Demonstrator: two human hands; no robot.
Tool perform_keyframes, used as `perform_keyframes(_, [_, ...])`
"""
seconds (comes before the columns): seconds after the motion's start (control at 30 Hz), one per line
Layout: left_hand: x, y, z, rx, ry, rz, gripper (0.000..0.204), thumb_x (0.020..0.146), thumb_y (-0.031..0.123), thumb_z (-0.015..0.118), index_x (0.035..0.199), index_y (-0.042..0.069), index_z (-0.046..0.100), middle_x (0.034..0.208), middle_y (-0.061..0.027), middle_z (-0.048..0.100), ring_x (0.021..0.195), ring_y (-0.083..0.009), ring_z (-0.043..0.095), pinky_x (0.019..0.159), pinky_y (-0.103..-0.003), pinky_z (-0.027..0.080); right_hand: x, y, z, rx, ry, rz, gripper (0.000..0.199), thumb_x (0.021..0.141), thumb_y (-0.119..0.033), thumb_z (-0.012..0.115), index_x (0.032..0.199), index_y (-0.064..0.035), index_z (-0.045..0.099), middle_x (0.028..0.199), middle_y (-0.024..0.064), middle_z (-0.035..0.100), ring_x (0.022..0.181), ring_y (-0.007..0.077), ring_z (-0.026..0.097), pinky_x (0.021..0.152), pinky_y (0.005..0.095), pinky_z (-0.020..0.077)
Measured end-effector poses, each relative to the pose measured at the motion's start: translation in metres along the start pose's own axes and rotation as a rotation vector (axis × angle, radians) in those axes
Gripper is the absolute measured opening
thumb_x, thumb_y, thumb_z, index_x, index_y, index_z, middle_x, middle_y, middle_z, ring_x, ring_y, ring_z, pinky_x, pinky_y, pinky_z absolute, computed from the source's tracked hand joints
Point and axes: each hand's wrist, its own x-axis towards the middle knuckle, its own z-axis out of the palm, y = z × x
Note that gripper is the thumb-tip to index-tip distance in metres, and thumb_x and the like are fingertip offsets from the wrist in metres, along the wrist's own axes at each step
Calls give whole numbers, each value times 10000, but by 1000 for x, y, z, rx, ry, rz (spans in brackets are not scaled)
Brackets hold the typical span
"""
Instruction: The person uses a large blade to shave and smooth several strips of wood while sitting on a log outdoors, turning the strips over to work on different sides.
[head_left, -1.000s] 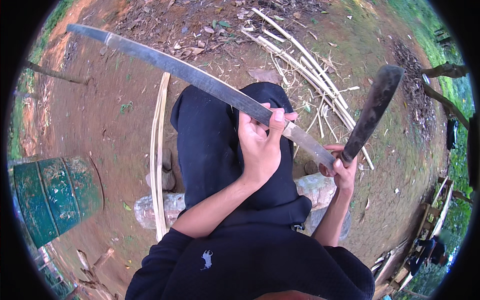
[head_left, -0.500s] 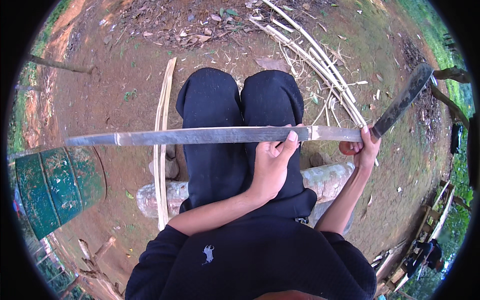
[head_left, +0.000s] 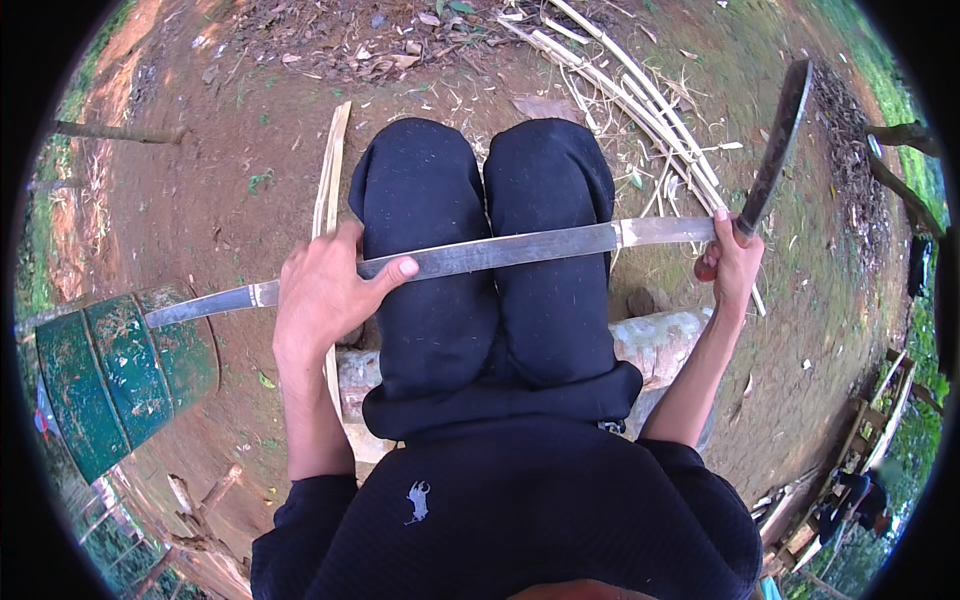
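Note:
A long bamboo strip (head_left: 540, 247), grey-skinned with pale node rings, lies crosswise above my lap, its left end reaching in front of the drum. My left hand (head_left: 322, 295) is closed around it toward the left, thumb along the top side and fingers mostly hidden. At the strip's right end, my right hand (head_left: 737, 265) grips both the bamboo and a machete (head_left: 778, 145). The machete's dark blade points up and to the right, and part of its reddish handle shows below the fingers.
Split pale strips (head_left: 650, 115) and shavings lie on the ground ahead to the right. Another pale strip (head_left: 333, 165) stands left of my knees. Beneath my legs is a log (head_left: 655, 348). A green drum (head_left: 120, 370) lies at the left.
My left hand has moved left along the bamboo strip, from near its right part to beyond my left knee. The machete blade has swung more upright, and the strip's right end has risen.

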Motion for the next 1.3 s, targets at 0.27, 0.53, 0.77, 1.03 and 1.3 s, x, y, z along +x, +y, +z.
perform_keyframes(0.27, [5,1,-16,-68,-68,-10,734,718,717,754,744,-17,742,558,-196,597,570,-385,634,611,-456,483,-11,1,6,-337,209,-200,590,923,-437,767,1272,28,668,655,-52,595,586,61,495,580,240,393])
perform_keyframes(0.53, [14,42,25,-49,341,211,566,816,585,756,709,42,636,575,-110,603,542,-354,622,546,-454,447,-61,-21,46,-400,50,-372,258,909,-191,737,731,-43,623,546,-19,545,487,66,495,474,288,397])
perform_keyframes(0.77, [21,66,49,-39,490,285,510,862,521,742,674,82,564,568,-62,597,506,-284,625,471,-396,456,-76,0,88,-624,-101,-389,155,798,-148,754,804,-37,646,561,73,626,485,192,641,480,360,507])
perform_keyframes(1.03, [29,65,66,105,553,427,492,879,543,711,671,137,526,516,-6,539,442,-180,568,452,-315,413,-68,7,95,-793,-78,-440,203,756,-212,764,826,-61,649,610,174,645,576,392,669,557,469,537])
perform_keyframes(1.3, [23,62,65,170,582,428,489,884,547,706,671,144,530,514,6,541,435,-175,560,462,-310,414,-18,31,50,-851,90,-79,187,851,-170,687,759,-12,648,561,114,640,503,185,633,564,409,534])
